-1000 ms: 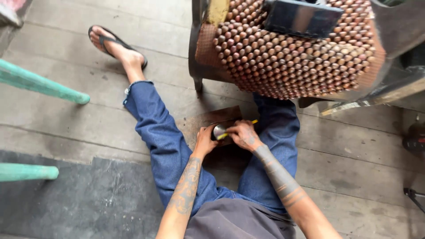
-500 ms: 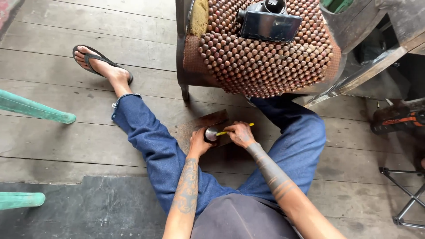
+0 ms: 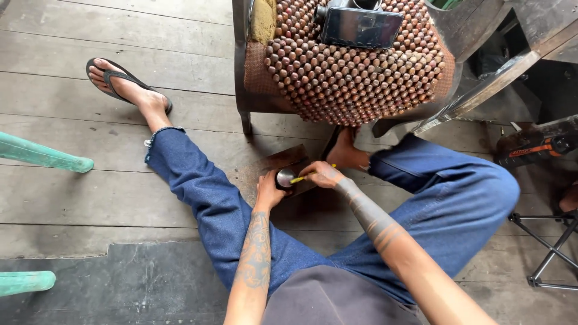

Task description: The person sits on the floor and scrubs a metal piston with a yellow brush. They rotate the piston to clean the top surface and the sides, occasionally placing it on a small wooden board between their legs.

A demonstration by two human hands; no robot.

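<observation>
Steadying one round metal piece (image 3: 285,177) with the left hand (image 3: 268,194), the right hand (image 3: 322,175) pinches one yellow pencil (image 3: 304,176).

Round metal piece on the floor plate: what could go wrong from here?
1. The left hand alone steadies the round metal piece on the flat plate; it may slip and spoil the line traced by the yellow pencil in the right hand.
2. Left fingers sit right beside the pencil tip, so a slip could jab them.
3. The bare right foot rests close to the plate's edge and could get scraped.
</observation>
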